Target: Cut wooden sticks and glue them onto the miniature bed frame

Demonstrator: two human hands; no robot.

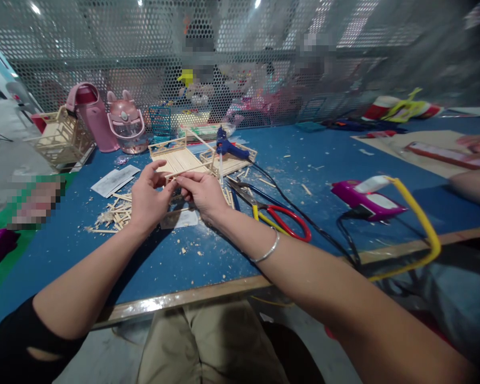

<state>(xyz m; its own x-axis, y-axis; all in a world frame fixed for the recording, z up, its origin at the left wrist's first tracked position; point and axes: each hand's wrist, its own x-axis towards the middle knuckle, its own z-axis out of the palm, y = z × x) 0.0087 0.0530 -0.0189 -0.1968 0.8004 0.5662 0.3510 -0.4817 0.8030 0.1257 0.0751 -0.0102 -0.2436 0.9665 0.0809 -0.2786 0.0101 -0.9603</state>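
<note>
My left hand (149,198) and my right hand (202,193) meet over the blue table (208,250), both pinched on a thin wooden stick (190,170) that runs between the fingertips. Just behind the hands stands a small frame of wooden sticks (180,156). A blue glue gun (228,148) rests upright beside that frame. Loose sticks and offcuts (114,212) lie left of my left hand. Pliers with red and yellow handles (278,217) lie right of my right wrist, which wears a silver bangle.
A stick-built basket (62,137), a pink bottle (90,114) and a pink bunny cup (126,122) stand at the back left by the mesh wall. A purple device with a yellow cord (368,198) lies right. Another person's arm (474,186) rests at the far right.
</note>
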